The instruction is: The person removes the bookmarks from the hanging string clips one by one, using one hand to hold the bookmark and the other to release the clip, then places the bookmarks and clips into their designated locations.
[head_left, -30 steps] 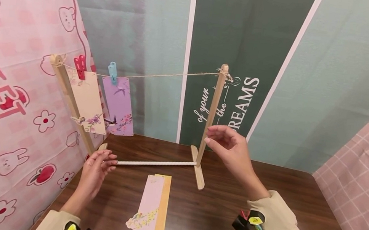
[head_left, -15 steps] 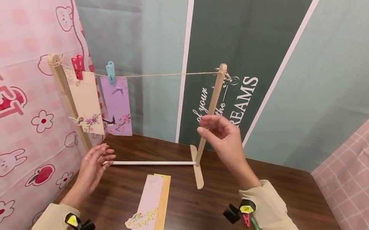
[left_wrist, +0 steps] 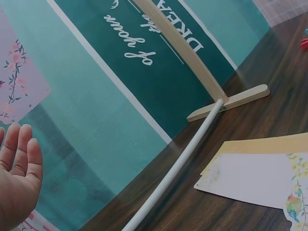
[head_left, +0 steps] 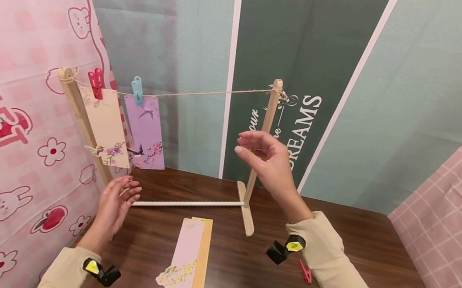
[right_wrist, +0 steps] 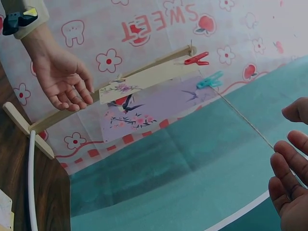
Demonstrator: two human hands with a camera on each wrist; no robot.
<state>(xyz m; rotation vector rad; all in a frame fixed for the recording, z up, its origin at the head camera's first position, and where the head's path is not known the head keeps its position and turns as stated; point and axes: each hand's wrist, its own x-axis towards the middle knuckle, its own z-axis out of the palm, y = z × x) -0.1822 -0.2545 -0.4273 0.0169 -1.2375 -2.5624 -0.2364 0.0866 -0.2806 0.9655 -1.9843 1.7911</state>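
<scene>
My right hand (head_left: 269,165) is raised in front of the right post (head_left: 270,115) of a wooden stand, fingers loosely bent and holding nothing. Low at the left, my left hand (head_left: 115,204) hangs relaxed near the left end of the white rod (head_left: 189,203), also holding nothing. A twine line (head_left: 202,94) runs between the posts. On it hang a cream bookmark-shaped card (head_left: 106,121) under a red clothespin (head_left: 96,83) and a purple card (head_left: 145,128) under a blue clothespin (head_left: 136,90). Both cards carry flowers and birds.
A pink card (head_left: 187,249) lies on yellow-orange paper (head_left: 202,260) on the dark wooden table (head_left: 249,280). Near my right sleeve a red clothespin (head_left: 305,272) lies there, with something green mostly hidden beside it. Patterned cloths hang around the table.
My right hand has moved left and up, away from the right post's lower part. My left hand has shifted slightly left and up. Cards and clothespins hang as before.
</scene>
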